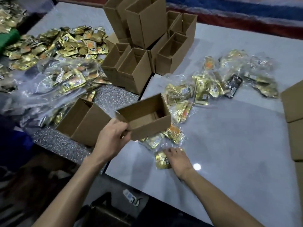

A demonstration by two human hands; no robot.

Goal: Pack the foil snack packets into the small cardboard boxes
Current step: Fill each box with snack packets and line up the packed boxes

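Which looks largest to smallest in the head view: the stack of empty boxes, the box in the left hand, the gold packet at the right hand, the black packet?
1. stack of empty boxes
2. held box
3. gold packet, black packet: alike; gold is nearer, so unranked.

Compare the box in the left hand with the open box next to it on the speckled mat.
The held box is gripped at its near end by the left hand; the other box sits untouched on the speckled mat. The held box shows its empty inside; the other box's inside is mostly hidden. Both are small, brown cardboard and open on top.
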